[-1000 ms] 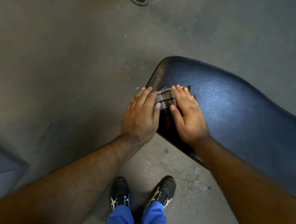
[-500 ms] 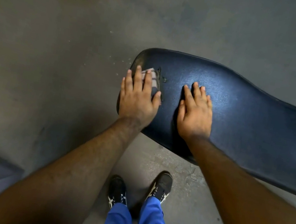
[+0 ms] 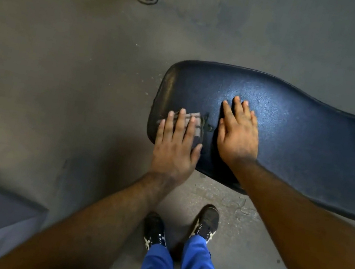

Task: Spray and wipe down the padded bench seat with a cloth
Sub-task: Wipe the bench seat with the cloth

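Bare grey concrete floor (image 3: 65,70) all round the padded bench seat (image 3: 299,135), open room past its rounded end. Left hand (image 3: 175,148) lies flat, fingers spread, pressing the checked cloth (image 3: 193,125) on that end's near edge. Right hand (image 3: 238,134) rests flat beside it, holding nothing. No readable writing.

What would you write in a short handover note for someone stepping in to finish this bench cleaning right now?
Left hand: flat, pressing the plaid cloth onto the rounded end of the padded bench seat.
Right hand: empty, palm down on the seat beside it.
No spray bottle in view.
Done: wiping is under way at this end.
Left: how much is already wiped cannot be told; cover the rest of the seat running right.
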`<move>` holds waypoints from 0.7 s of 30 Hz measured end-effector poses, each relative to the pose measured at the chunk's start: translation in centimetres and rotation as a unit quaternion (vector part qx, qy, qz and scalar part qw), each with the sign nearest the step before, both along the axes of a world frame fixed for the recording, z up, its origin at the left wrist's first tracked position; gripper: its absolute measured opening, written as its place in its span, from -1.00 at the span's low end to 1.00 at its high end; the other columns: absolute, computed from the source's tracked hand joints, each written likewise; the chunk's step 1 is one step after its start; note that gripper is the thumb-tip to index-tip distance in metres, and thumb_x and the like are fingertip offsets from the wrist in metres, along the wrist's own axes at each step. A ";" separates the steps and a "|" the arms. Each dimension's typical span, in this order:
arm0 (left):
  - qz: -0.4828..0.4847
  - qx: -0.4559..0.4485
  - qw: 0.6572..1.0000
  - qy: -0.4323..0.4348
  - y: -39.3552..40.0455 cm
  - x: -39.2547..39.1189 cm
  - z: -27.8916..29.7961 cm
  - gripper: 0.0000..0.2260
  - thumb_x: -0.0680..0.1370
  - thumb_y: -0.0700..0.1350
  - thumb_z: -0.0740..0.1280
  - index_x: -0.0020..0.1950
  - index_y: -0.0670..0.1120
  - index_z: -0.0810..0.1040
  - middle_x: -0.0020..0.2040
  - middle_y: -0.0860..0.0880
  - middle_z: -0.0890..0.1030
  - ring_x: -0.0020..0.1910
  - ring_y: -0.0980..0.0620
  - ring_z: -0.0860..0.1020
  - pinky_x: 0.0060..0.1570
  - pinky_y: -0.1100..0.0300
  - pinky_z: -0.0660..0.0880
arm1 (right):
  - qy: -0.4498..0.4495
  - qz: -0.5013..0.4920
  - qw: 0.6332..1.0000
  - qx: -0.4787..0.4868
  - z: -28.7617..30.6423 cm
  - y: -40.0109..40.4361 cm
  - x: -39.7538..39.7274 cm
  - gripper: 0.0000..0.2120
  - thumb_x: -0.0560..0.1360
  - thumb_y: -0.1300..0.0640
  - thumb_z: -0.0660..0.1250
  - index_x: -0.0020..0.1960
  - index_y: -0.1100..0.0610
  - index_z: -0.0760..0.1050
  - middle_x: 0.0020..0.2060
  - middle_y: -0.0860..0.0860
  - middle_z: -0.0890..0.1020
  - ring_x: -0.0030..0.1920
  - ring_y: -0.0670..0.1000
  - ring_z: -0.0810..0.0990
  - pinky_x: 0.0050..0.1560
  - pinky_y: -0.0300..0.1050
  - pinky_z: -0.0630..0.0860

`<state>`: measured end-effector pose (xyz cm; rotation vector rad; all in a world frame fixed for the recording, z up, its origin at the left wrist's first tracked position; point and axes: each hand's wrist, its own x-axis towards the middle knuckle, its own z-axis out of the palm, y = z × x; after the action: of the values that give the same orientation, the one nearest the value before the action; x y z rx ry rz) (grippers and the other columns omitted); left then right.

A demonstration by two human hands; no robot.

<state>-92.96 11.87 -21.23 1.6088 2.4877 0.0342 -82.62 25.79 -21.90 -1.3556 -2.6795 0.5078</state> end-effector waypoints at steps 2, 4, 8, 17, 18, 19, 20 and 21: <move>0.003 0.011 1.000 0.004 0.1 -2.2 -0.5 -0.42 0.63 0.15 0.03 0.60 -0.06 0.09 0.60 -0.18 0.07 0.57 -0.23 0.01 0.53 -0.15 -0.01 | 0.007 0.000 1.000 -0.003 -0.1 0.1 0.2 -0.52 0.65 0.07 0.10 0.56 0.08 0.25 0.57 0.13 0.22 0.58 0.17 0.12 0.58 0.05 -0.04; 0.078 0.038 0.996 -0.005 1.7 -3.5 -0.7 -0.42 0.61 0.12 0.07 0.58 -0.10 0.16 0.58 -0.22 0.13 0.56 -0.25 0.07 0.52 -0.17 0.05 | 0.014 -0.004 1.000 0.005 -0.4 -0.1 0.3 -0.52 0.64 0.07 0.11 0.55 0.08 0.27 0.56 0.13 0.24 0.58 0.18 0.14 0.58 0.07 -0.02; 0.097 0.072 0.992 -0.039 1.9 -1.7 -0.3 -0.40 0.55 0.08 0.18 0.54 -0.14 0.24 0.55 -0.23 0.21 0.55 -0.22 0.13 0.52 -0.14 0.07 | 0.020 -0.013 1.000 0.004 -0.3 -0.1 0.2 -0.52 0.63 0.05 0.10 0.54 0.08 0.28 0.56 0.13 0.26 0.57 0.17 0.15 0.59 0.09 0.00; 0.131 0.078 0.988 -0.005 5.5 -2.3 -1.1 -0.50 0.62 0.09 0.08 0.56 0.00 0.22 0.54 -0.25 0.22 0.52 -0.27 0.16 0.46 -0.20 0.16 | 0.008 -0.028 0.999 0.030 -0.8 2.8 0.3 -0.49 0.60 -0.06 0.10 0.51 0.05 0.34 0.54 0.16 0.27 0.56 0.20 0.16 0.57 0.13 0.04; 0.059 0.082 0.995 0.005 4.5 -1.1 -0.9 -0.51 0.62 0.08 0.06 0.55 0.00 0.22 0.54 -0.24 0.22 0.53 -0.25 0.16 0.48 -0.19 0.12 | 0.003 -0.056 0.998 0.025 -0.6 3.5 0.2 -0.46 0.59 -0.10 0.08 0.52 0.06 0.31 0.55 0.17 0.25 0.57 0.20 0.14 0.57 0.13 0.03; 0.000 0.075 0.997 -0.001 3.6 -0.1 -0.6 -0.51 0.62 0.08 0.06 0.55 0.00 0.24 0.54 -0.22 0.23 0.53 -0.23 0.16 0.50 -0.17 0.10 | -0.012 -0.072 0.997 0.017 -0.5 3.9 0.2 -0.43 0.59 -0.12 0.05 0.55 0.07 0.26 0.56 0.18 0.22 0.58 0.20 0.12 0.58 0.14 0.02; -0.037 0.069 0.997 -0.013 3.3 -0.2 -0.9 -0.51 0.62 0.08 0.06 0.54 0.00 0.26 0.54 -0.22 0.25 0.53 -0.22 0.18 0.50 -0.16 0.10 | -0.029 -0.072 0.997 0.015 -0.6 4.0 0.3 -0.42 0.60 -0.14 0.01 0.57 0.07 0.22 0.57 0.19 0.19 0.58 0.20 0.09 0.58 0.14 0.00; -0.050 0.070 0.996 -0.017 3.8 -1.1 -1.2 -0.51 0.61 0.07 0.06 0.54 -0.01 0.28 0.53 -0.22 0.27 0.52 -0.23 0.20 0.50 -0.15 0.12 | -0.038 -0.064 0.997 0.019 -0.8 4.0 0.4 -0.41 0.61 -0.14 -0.01 0.57 0.07 0.20 0.57 0.20 0.18 0.59 0.21 0.09 0.58 0.15 0.00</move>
<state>-94.11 15.69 -22.41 1.7701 2.4242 0.2248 -82.21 29.82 -22.67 -1.5524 -2.6235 0.3977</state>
